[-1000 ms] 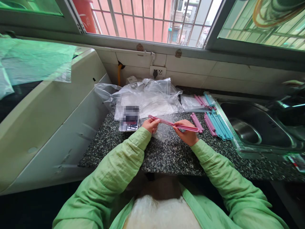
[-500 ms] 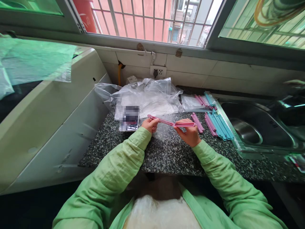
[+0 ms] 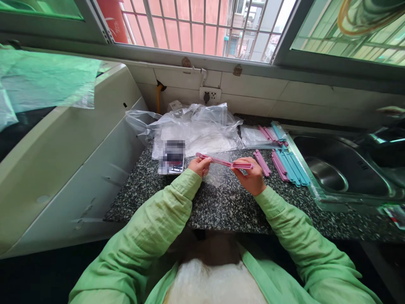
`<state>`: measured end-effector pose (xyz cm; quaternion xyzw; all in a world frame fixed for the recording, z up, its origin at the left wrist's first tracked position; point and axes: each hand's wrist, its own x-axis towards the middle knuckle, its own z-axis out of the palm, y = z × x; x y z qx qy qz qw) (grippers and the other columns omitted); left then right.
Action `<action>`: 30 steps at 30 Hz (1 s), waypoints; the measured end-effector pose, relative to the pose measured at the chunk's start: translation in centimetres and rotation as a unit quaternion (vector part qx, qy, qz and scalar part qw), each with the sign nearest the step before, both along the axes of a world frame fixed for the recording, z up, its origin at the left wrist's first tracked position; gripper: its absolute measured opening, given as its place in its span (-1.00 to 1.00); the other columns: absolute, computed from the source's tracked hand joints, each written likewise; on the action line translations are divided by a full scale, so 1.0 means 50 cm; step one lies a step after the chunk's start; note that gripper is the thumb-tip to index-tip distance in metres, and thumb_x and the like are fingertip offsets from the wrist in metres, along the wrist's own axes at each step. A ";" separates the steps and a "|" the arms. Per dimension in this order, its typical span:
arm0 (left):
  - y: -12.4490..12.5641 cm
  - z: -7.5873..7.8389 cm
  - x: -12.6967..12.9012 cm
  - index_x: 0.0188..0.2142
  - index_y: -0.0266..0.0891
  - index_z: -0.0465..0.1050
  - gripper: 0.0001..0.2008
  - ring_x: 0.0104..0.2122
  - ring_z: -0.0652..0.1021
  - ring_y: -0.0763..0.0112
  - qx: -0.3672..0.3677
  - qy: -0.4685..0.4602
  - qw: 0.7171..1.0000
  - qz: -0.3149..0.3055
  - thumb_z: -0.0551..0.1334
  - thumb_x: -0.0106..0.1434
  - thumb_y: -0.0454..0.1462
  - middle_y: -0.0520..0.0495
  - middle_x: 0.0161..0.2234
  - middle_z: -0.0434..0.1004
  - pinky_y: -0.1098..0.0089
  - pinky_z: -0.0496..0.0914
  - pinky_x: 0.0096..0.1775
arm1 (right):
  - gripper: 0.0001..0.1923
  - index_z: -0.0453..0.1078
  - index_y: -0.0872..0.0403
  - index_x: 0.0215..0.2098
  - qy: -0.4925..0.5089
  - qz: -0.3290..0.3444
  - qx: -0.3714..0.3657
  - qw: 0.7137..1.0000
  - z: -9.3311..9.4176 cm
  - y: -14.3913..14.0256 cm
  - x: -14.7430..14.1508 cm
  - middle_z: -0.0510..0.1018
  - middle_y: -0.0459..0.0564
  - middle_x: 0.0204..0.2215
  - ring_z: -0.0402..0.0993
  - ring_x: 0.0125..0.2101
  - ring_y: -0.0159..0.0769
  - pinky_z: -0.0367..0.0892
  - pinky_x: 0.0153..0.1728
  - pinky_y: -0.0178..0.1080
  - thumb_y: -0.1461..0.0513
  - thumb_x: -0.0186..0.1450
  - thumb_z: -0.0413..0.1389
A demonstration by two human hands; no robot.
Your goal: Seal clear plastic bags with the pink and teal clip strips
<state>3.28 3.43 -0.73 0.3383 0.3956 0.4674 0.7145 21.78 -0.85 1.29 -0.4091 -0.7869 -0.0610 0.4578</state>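
Note:
A pink bag-sealing clip [image 3: 218, 160] is held level above the counter, stretched between both hands. My left hand [image 3: 200, 166] pinches its left end, fingers closed. Around the right part, where pink strips lie side by side, my right hand [image 3: 249, 176] has its fingers closed; its palm side is hidden. Just below the clip, a small clear plastic bag [image 3: 215, 175] lies on the speckled counter. To the right of my right hand are a loose pink clip [image 3: 262, 163], more pink clips [image 3: 279, 165] and a row of blue clips [image 3: 292, 168].
Crumpled clear plastic [image 3: 199, 126] covers the back of the counter [image 3: 221, 211]. A partly blurred phone-like object [image 3: 172, 157] lies left of my left hand. Bagged clips [image 3: 268, 134] rest near the steel sink [image 3: 335, 154]. A white appliance side [image 3: 104, 169] borders the left.
The pink strips' right end now reaches less far past my right hand, and they look closer together. Both hands stay nearly in place.

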 end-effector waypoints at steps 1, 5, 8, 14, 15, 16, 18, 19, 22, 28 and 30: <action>0.000 0.000 0.000 -0.60 -0.37 0.37 -0.73 -0.85 0.09 0.73 -0.001 0.000 1.000 0.000 0.31 -0.19 -0.17 0.20 -0.83 0.05 0.57 -0.12 -0.76 | -0.91 0.36 0.04 -0.37 -0.003 -0.002 0.001 1.000 0.001 0.000 0.000 0.48 -0.02 -0.43 0.39 -0.37 -0.31 0.34 -0.34 -0.21 0.23 0.13 0.08; 0.000 -0.001 0.003 -0.60 -0.38 0.37 -0.74 -0.85 0.09 0.73 0.000 0.000 1.000 0.001 0.30 -0.17 -0.19 0.20 -0.83 0.06 0.56 -0.10 -0.76 | -0.92 0.37 0.05 -0.37 -0.014 -0.001 0.000 1.000 0.004 -0.002 -0.002 0.50 -0.01 -0.42 0.38 -0.38 -0.31 0.34 -0.35 -0.21 0.25 0.13 0.08; -0.001 -0.002 0.004 -0.61 -0.38 0.37 -0.75 -0.85 0.08 0.73 0.008 -0.004 1.000 0.005 0.30 -0.17 -0.20 0.20 -0.83 0.06 0.56 -0.10 -0.76 | -0.92 0.37 0.05 -0.38 -0.018 0.001 -0.003 1.000 0.006 -0.004 -0.003 0.50 0.00 -0.41 0.38 -0.38 -0.31 0.33 -0.35 -0.21 0.26 0.13 0.08; -0.003 -0.003 0.007 -0.61 -0.38 0.37 -0.72 -0.85 0.08 0.72 0.024 0.006 1.000 0.015 0.30 -0.18 -0.16 0.21 -0.85 0.03 0.55 -0.11 -0.76 | -0.88 0.33 0.04 -0.32 -0.003 0.003 -0.001 1.000 0.000 -0.003 -0.003 0.49 -0.04 -0.44 0.38 -0.39 -0.32 0.32 -0.34 -0.23 0.25 0.13 0.07; -0.004 -0.003 0.007 -0.61 -0.38 0.37 -0.72 -0.85 0.07 0.72 0.027 0.008 0.999 0.016 0.30 -0.18 -0.15 0.21 -0.85 0.03 0.55 -0.11 -0.76 | -0.88 0.32 0.04 -0.32 0.002 0.003 0.001 1.000 -0.001 -0.003 -0.003 0.48 -0.04 -0.45 0.38 -0.40 -0.33 0.32 -0.36 -0.25 0.25 0.13 0.08; -0.004 -0.003 0.008 -0.61 -0.37 0.37 -0.72 -0.85 0.07 0.72 0.031 0.009 0.999 0.016 0.30 -0.17 -0.15 0.21 -0.85 0.03 0.55 -0.11 -0.76 | -0.88 0.32 0.04 -0.33 0.004 0.001 0.003 1.000 -0.001 -0.003 -0.003 0.47 -0.05 -0.47 0.38 -0.42 -0.34 0.31 -0.39 -0.26 0.25 0.13 0.08; -0.004 -0.004 0.008 -0.60 -0.37 0.37 -0.72 -0.85 0.07 0.72 0.036 0.010 0.999 0.016 0.30 -0.17 -0.15 0.21 -0.86 0.03 0.55 -0.11 -0.76 | -0.89 0.31 0.04 -0.33 0.002 0.000 0.009 1.000 0.001 -0.003 -0.004 0.47 -0.06 -0.48 0.37 -0.43 -0.34 0.31 -0.41 -0.26 0.26 0.13 0.07; -0.004 -0.004 0.009 -0.60 -0.37 0.37 -0.72 -0.86 0.07 0.72 0.038 0.011 0.999 0.014 0.29 -0.16 -0.15 0.21 -0.86 0.03 0.55 -0.11 -0.76 | -0.89 0.31 0.04 -0.33 -0.001 0.002 0.013 1.000 0.003 -0.004 -0.005 0.47 -0.05 -0.48 0.37 -0.43 -0.34 0.31 -0.41 -0.26 0.26 0.13 0.07; -0.005 -0.005 0.009 -0.60 -0.36 0.35 -0.71 -0.86 0.08 0.70 0.044 0.013 0.999 0.004 0.29 -0.15 -0.14 0.20 -0.88 0.04 0.54 -0.12 -0.76 | -0.87 0.31 0.04 -0.32 -0.011 0.006 0.025 1.000 0.008 -0.006 -0.007 0.47 -0.04 -0.45 0.37 -0.41 -0.33 0.30 -0.38 -0.25 0.29 0.13 0.06; -0.006 -0.006 0.009 -0.60 -0.35 0.32 -0.68 -0.87 0.09 0.69 0.052 0.021 0.998 0.004 0.32 -0.20 -0.12 0.20 -0.88 0.07 0.53 -0.12 -0.75 | -0.84 0.33 0.03 -0.28 -0.020 0.000 0.026 0.999 0.006 -0.007 -0.007 0.48 -0.02 -0.43 0.37 -0.39 -0.31 0.31 -0.36 -0.23 0.29 0.14 0.05; -0.009 -0.003 0.010 -0.59 -0.35 0.31 -0.67 -0.87 0.10 0.69 0.054 0.029 0.998 0.007 0.32 -0.19 -0.12 0.20 -0.88 0.06 0.53 -0.11 -0.75 | -0.82 0.34 0.03 -0.27 -0.025 0.000 0.030 0.999 0.006 -0.007 -0.007 0.48 -0.02 -0.42 0.36 -0.38 -0.32 0.31 -0.36 -0.23 0.29 0.13 0.06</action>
